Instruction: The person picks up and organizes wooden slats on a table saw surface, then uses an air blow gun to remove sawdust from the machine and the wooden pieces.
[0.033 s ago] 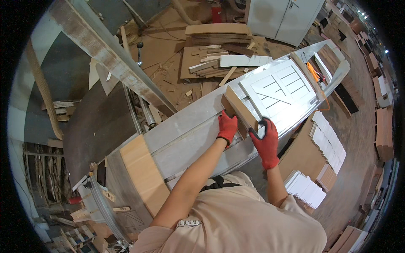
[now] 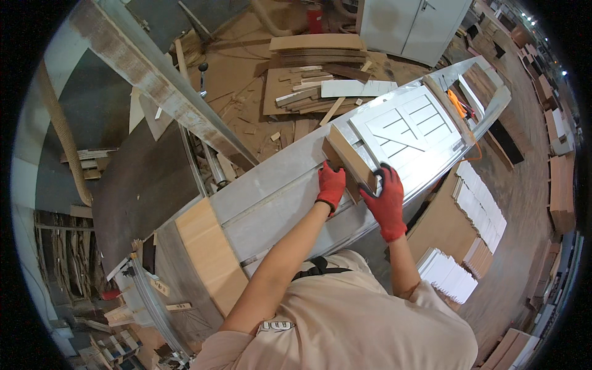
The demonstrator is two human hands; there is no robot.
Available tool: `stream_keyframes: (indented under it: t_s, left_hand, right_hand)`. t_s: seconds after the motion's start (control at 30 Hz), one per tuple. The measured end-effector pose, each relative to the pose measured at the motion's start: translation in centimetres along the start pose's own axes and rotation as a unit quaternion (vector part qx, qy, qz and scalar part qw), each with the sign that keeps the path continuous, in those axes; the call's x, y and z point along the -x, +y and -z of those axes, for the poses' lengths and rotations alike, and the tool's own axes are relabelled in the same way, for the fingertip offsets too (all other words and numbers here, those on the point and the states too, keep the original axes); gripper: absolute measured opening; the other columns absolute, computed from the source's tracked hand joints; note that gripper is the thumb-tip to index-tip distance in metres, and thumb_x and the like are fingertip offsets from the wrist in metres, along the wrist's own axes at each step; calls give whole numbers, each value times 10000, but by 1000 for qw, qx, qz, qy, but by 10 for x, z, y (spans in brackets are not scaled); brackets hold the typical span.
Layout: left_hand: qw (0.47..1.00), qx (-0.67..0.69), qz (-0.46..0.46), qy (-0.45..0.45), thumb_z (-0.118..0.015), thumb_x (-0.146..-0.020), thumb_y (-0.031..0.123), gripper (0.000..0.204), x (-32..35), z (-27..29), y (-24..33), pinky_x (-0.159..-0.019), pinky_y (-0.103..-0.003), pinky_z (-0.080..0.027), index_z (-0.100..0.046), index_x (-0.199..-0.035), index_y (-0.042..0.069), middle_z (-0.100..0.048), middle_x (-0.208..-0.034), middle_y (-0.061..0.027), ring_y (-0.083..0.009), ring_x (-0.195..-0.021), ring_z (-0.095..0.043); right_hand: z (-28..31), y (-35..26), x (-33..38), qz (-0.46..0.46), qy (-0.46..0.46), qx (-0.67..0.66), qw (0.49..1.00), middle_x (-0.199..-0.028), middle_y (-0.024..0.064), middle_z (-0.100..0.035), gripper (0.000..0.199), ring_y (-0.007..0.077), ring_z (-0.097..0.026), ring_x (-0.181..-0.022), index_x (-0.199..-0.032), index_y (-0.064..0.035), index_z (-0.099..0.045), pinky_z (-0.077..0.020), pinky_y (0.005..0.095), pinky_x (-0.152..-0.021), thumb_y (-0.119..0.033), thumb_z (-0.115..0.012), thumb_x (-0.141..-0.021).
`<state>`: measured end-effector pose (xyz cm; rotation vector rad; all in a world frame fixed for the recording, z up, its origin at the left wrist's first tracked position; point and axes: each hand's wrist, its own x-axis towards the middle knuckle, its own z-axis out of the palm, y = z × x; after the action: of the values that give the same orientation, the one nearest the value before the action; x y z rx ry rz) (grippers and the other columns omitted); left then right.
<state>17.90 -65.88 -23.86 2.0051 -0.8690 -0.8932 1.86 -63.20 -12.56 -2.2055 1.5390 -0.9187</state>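
Observation:
A brown block of wood, perhaps stacked boards (image 2: 353, 159), lies at a slant on the long grey metal table (image 2: 265, 179). I cannot make out whether it is one piece. My left hand (image 2: 332, 185), in a red glove with dark fingertips, grips its left side near the close end. At the right close corner is my right hand (image 2: 386, 203), gloved the same way, its thumb on the end and its fingers bent around the far side. Just beyond the block, a white panel with dark grooves (image 2: 410, 132) lies flat on the table.
A pale wooden board (image 2: 206, 250) lies across the table's left part. Overhead, a worn beam (image 2: 166, 80) slants in from the upper left. Offcuts (image 2: 308, 92) are piled beyond the table. White strips (image 2: 447, 274) lie stacked at the right, and an orange-handled tool (image 2: 456, 105) sits at the far end.
My right hand has shifted slightly up and to the left along the block's end, its fingers a little more spread. The left hand and the block look nearly unmoved.

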Motion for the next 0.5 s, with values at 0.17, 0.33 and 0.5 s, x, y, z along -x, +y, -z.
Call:
stream_keyframes:
  t_s: [0.17, 0.33, 0.5]
  left_hand:
    - [962, 273, -7, -21, -619, -884, 146, 415, -20, 5, -45, -866, -379, -505, -545, -1271, 18, -671, -1125, -204, -306, -1027, -645]
    - [962, 221, 117, -107, -603, -926, 83, 329, 41, 45, -16, -792, -286, -497, -593, -1250, 24, -665, -1008, -40, -125, -893, -599]
    - [918, 369, 124, -82, -651, -927, 160, 400, 98, 102, -107, -742, -308, -533, -583, -1314, 83, -674, -1003, -49, -149, -837, -629]
  right_hand:
    - [-62, -28, -60, 0, -87, 58, 995, -1256, 198, -545, 694, 374, -568, -1089, -1183, -45, -536, -479, 450, -907, -357, -854, -651]
    - [-85, -27, -103, -120, -122, 105, 980, -1065, 183, -665, 830, 345, -654, -992, -1321, 5, -459, -529, 435, -816, -355, -836, -677]
    - [-115, -18, -113, -96, -175, 121, 972, -922, 178, -701, 547, 342, -675, -917, -1098, -28, -618, -536, 443, -783, -408, -757, -730]
